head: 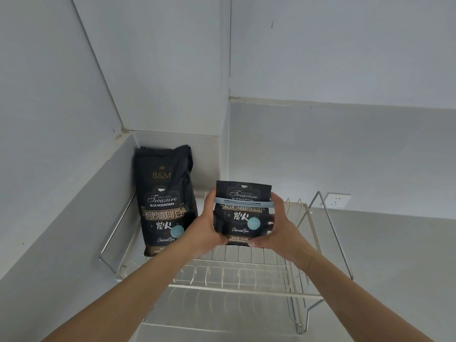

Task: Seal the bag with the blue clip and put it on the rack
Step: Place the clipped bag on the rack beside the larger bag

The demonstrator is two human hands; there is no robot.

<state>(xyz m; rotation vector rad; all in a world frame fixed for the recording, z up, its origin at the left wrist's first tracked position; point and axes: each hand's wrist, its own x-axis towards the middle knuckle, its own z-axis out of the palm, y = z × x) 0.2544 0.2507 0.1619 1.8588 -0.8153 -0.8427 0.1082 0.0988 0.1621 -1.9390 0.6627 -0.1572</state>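
Both hands' fingers (267,222) flanking clipped bag (240,218), above rack (246,287)

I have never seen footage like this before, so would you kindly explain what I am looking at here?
There is no machine: a person wears a camera on the head, looking forward and down at their own bare arms. The left hand and right hand hold a dark coffee bag from both sides, above a wire rack mounted in a wall corner. A blue clip runs across the bag below its folded top. A taller bag of the same brand stands on the rack to the left, with no clip.
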